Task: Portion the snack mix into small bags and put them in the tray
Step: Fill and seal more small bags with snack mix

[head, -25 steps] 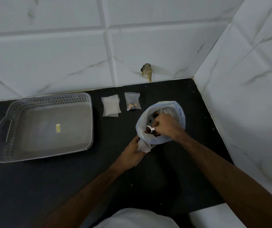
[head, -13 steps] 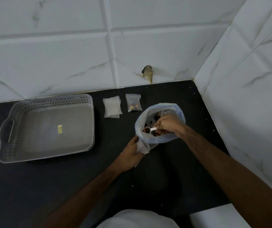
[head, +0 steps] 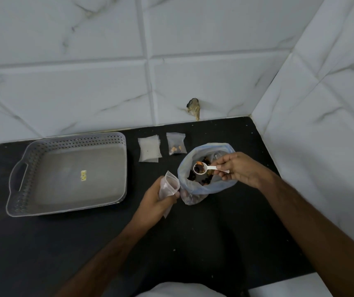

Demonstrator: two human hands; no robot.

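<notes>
The spoon (head: 201, 168) has risen out of the big bag (head: 208, 185) with a load of mix. The bench (head: 64, 243) is black stone in a corner of white marbled tiles. From the left: perforated grey plastic tray (head: 73, 142); empty bags (head: 149, 151); a filled one (head: 176, 144). Left hand (head: 156, 200) pinches a clear small bag (head: 168, 186), mouth upward. Right hand (head: 236, 168) fingers pinch the spoon handle; its bowl points left.

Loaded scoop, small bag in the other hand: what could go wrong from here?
1. The scoop is heaped; pieces may drop past the small bag, whose mouth looks narrow.
2. The left hand alone holds that limp bag; it may fold shut.
3. The big bag stands unsupported and could slump.
</notes>
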